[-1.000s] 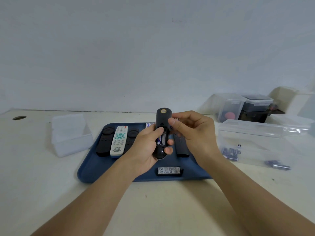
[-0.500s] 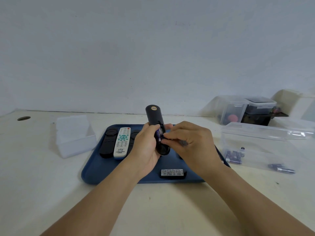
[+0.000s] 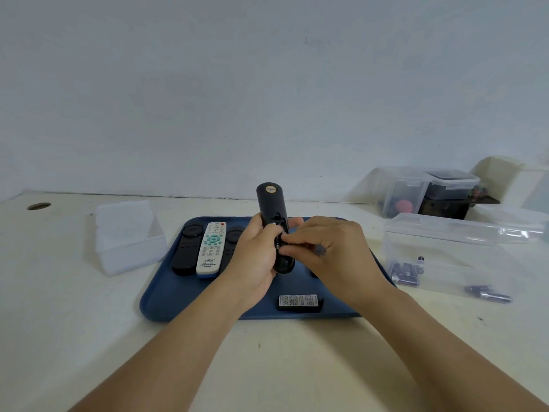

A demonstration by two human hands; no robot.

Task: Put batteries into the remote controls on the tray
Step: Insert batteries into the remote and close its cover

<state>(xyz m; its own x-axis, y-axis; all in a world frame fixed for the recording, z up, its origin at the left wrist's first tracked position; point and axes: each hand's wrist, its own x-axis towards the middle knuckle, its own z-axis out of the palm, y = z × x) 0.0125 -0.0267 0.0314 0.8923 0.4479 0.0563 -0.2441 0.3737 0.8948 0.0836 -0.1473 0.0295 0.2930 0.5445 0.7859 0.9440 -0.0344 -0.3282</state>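
Observation:
My left hand point(image 3: 258, 257) grips a black remote point(image 3: 272, 208) upright above the blue tray point(image 3: 166, 295), its back and open battery bay facing me. My right hand point(image 3: 329, 251) pinches a battery point(image 3: 278, 244) at the bay with fingertips and thumb; most of the battery is hidden. On the tray lie a white remote point(image 3: 210, 249) between two black remotes point(image 3: 187, 249), and a black battery cover point(image 3: 300, 301) near the front edge.
A clear box point(image 3: 445, 251) to the right holds several loose batteries point(image 3: 405, 273). An empty translucent box point(image 3: 127, 236) stands left of the tray. More lidded containers point(image 3: 427, 191) sit at the back right. A cable hole point(image 3: 38, 206) is far left.
My left hand has tilted the black remote more upright. My right hand has stayed at the battery bay, fingers closing lower over the battery, which shows less than before.

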